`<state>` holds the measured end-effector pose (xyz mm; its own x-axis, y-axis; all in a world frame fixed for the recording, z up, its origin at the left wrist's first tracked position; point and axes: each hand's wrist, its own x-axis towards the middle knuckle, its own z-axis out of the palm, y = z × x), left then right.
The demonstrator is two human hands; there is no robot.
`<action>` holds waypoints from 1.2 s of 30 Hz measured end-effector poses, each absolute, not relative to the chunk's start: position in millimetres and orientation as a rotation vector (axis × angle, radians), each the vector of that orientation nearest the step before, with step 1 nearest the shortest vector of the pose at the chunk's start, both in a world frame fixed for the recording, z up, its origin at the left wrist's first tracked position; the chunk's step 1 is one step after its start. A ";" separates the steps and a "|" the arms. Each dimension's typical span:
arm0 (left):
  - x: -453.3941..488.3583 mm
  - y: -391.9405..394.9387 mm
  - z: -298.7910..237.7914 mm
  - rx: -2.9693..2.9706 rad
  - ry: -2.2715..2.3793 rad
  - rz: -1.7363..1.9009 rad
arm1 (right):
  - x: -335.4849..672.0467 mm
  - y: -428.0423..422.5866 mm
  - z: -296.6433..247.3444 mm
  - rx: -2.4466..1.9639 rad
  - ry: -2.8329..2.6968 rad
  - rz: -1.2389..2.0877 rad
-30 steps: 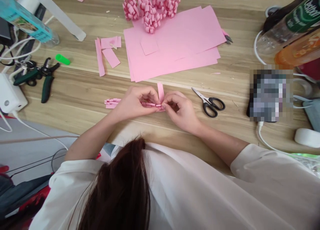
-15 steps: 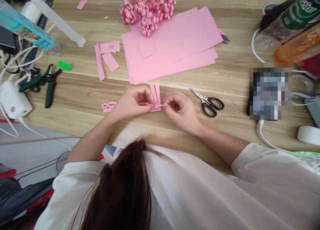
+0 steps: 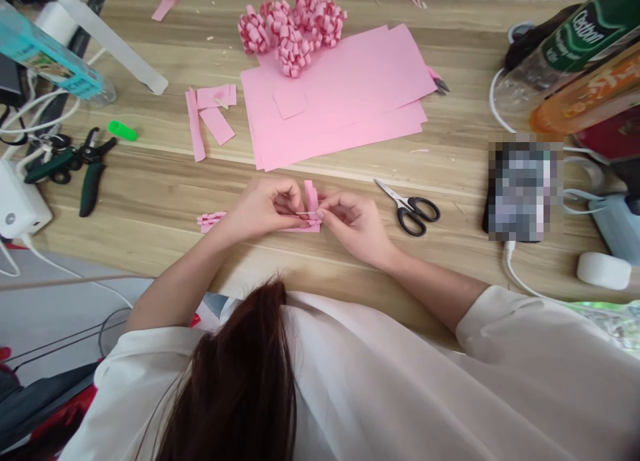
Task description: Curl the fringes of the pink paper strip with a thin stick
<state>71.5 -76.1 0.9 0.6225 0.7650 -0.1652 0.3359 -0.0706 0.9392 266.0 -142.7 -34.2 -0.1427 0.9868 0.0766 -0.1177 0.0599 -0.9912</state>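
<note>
A pink paper strip with cut fringes (image 3: 295, 229) lies in front of me, with one fringe (image 3: 311, 195) standing up between my hands. My left hand (image 3: 263, 207) is closed, its thumb and fingers on the strip left of that fringe. A thin pale stick (image 3: 307, 213) crosses the fringe. My right hand (image 3: 355, 227) pinches the stick's right end beside the fringe. Its exact fingertip contact is partly hidden. The curled end of the strip (image 3: 211, 219) shows past my left wrist. Black-handled scissors (image 3: 411, 207) lie to the right of my right hand.
Pink paper sheets (image 3: 340, 101) lie ahead, with curly pink paper flowers (image 3: 295, 31) at their far edge. Paper pieces (image 3: 217, 124) and green-handled pliers (image 3: 91, 181) are leftward. A phone (image 3: 523, 194) with a cable and bottles (image 3: 555, 61) stand rightward.
The fringe between my hands now stands as one narrow upright piece with the stick across it; before, two fringes lay spread apart. The view has shifted slightly, and my hands stay close together.
</note>
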 end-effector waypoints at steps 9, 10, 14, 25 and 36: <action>70.8 -72.8 7.3 1.974 0.925 0.409 | 266.0 -143.4 -31.9 -1.024 -1.266 1.326; 70.8 -72.5 8.3 2.000 0.905 0.389 | 265.7 -143.7 -31.8 -1.026 -1.258 1.327; 71.1 -73.3 12.1 1.995 0.864 0.341 | 264.4 -144.5 -32.6 -1.017 -1.216 1.343; 73.4 -74.7 4.2 1.792 1.074 0.497 | 265.8 -144.6 -29.1 -1.074 -1.282 1.330; 80.6 -79.5 7.9 1.538 1.030 0.514 | 264.3 -146.9 -29.4 -1.110 -1.179 1.152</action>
<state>80.6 -79.5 7.9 0.5175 0.8279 -0.2163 0.3254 0.0434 0.9446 264.3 -146.9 -29.4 0.0339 0.9956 0.0877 -0.0649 0.0898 -0.9938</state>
